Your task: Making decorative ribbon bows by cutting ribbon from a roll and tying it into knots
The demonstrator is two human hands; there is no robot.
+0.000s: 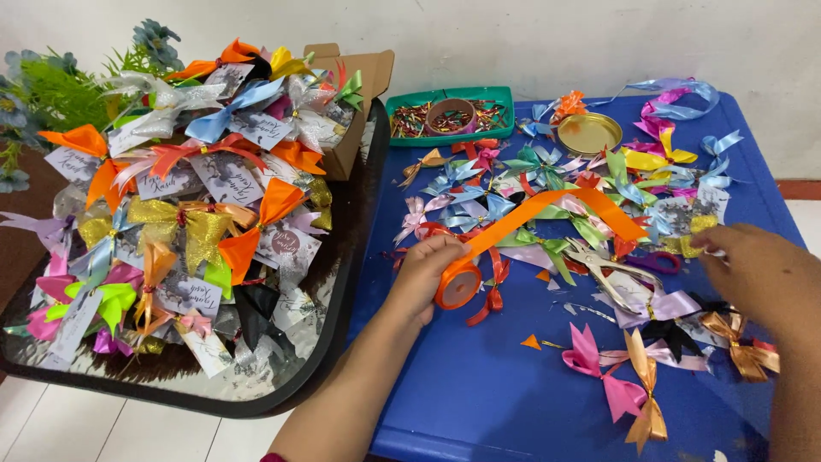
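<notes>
Orange ribbon spool (459, 284) with orange ribbon strip (556, 208) on blue table (479, 385), green tray (449, 96) of multicolour bits, gold lid (588, 133), pink bow (603, 372), gold bow (647, 402), black-rimmed tray (338, 282) of multicolour bowed packets.

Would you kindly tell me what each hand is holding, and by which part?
The left hand grips the orange ribbon spool by its rim. Whether the right hand holds anything cannot be told.

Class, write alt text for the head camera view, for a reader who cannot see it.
A person's left hand holds an orange ribbon spool on a blue table strewn with ribbon bows, while the right hand reaches among them near scissors. At left, a dark tray is piled with bow-tied, tagged packets.
</notes>
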